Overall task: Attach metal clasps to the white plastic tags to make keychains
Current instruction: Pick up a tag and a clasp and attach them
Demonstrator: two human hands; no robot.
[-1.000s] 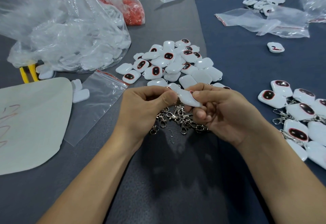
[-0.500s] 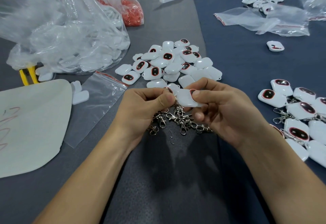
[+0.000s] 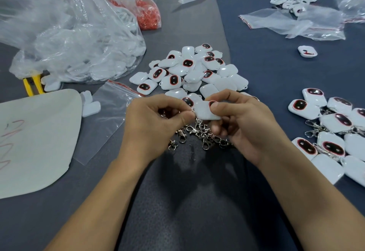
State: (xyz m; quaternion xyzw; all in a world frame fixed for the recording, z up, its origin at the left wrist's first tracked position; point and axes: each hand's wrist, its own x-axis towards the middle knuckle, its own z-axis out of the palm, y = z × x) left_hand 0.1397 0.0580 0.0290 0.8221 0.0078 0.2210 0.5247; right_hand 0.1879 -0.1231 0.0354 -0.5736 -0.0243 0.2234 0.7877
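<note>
My right hand [image 3: 245, 126] pinches a white plastic tag [image 3: 204, 111] between thumb and fingers, above the table's middle. My left hand [image 3: 156, 126] pinches a small metal clasp [image 3: 190, 111] at the tag's left edge; most of the clasp is hidden by my fingers. Under both hands lies a heap of loose metal clasps [image 3: 199, 134]. Behind the hands is a pile of white tags [image 3: 189, 70], some showing dark ovals ringed in red. At the right edge lie tags with clasps attached [image 3: 335, 132].
A big clear plastic bag of white parts [image 3: 67, 37] fills the back left, with a bag of red parts [image 3: 147, 13] behind it. A flat zip bag [image 3: 106, 116] and a pale sheet [image 3: 33, 142] lie at the left. More zip bags [image 3: 296, 23] lie back right.
The tag has turned in my right hand from slanting to nearly level, and both hands have shifted slightly away from me. My left fingers stay at the tag's left edge.
</note>
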